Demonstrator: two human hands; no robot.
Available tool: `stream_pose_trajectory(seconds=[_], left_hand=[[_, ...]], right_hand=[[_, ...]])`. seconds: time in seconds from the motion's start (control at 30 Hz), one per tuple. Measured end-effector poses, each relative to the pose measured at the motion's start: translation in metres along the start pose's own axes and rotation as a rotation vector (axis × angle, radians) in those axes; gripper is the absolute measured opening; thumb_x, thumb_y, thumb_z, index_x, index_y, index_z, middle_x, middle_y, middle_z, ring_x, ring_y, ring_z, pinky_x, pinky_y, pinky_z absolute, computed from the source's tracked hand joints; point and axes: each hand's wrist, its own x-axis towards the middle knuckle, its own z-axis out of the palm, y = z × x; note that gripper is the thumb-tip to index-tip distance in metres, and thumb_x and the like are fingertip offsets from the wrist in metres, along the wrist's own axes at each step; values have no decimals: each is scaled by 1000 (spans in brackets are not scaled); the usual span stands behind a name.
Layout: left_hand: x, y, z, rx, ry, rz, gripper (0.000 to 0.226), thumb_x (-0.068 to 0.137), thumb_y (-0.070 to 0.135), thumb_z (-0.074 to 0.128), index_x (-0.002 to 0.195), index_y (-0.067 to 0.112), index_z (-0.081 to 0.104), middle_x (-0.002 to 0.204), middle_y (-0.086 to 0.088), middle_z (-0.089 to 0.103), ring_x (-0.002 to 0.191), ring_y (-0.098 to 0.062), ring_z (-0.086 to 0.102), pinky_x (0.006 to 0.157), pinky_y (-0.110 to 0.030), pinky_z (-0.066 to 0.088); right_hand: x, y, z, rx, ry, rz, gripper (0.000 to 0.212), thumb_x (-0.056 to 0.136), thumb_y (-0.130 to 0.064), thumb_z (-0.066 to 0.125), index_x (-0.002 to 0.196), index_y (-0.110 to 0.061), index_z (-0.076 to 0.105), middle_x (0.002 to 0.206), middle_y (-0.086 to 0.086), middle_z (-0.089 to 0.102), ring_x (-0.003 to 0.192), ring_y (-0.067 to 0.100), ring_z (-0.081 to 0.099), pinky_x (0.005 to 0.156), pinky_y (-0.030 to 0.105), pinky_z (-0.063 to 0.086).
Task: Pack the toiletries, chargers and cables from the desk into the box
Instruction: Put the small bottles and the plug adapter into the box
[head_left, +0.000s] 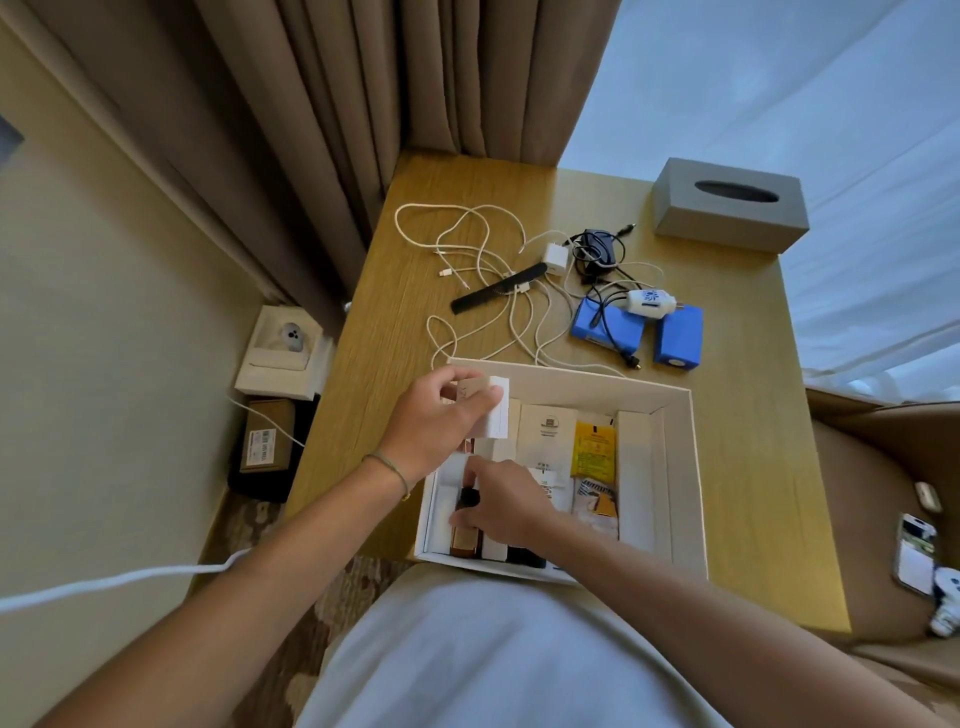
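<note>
A white open box (680, 467) sits at the desk's near edge, holding cartons, a yellow sachet (592, 449) and a brown bottle (464, 535). My left hand (441, 421) grips a small white carton (496, 410) above the box's far left corner. My right hand (506, 501) is inside the box, fingers on the brown bottle's dark cap. Behind the box lie tangled white cables (467, 244), a black comb (498, 287), a white charger cube (555, 255), a black adapter with cord (597, 249), a white plug (649, 302) and two blue packs (678, 332).
A grey tissue box (727, 205) stands at the desk's far right corner. Curtains hang behind the desk. White and brown boxes (278, 353) sit on the floor to the left. A phone (914, 551) lies on the brown seat at right. A white cable (119, 577) crosses my left arm's side.
</note>
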Motion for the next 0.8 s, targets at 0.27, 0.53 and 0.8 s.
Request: stream_pose_trajectory(seconds=[0.27,0.53,0.8], left_hand=[[16,-10,57,-160,-182,-320,42,89,38,73,120,13,59,108,-12,68,84,-24,67,62,-33,54],[51,-27,129,-160,-129,-399,34,92,6,69,125,11,59,120,-15,64,100,-32,65,74,-47,59],[66,-37,167,79,106,-374,46,69,17,91,108,10,67,108,-5,71,91,-26,71,84,-42,61]], right_hand=[[-34,40,-40,-32,193,35,21,95,-35,57,108,-22,65,89,-5,69,67,13,56,52,26,43],[-84,92,-82,-155,365,168,21,88,-15,48,77,-19,65,67,-3,67,59,21,62,53,31,53],[-90,98,-110,70,512,196,22,89,-17,51,86,-18,73,72,-3,71,61,16,63,59,36,58]])
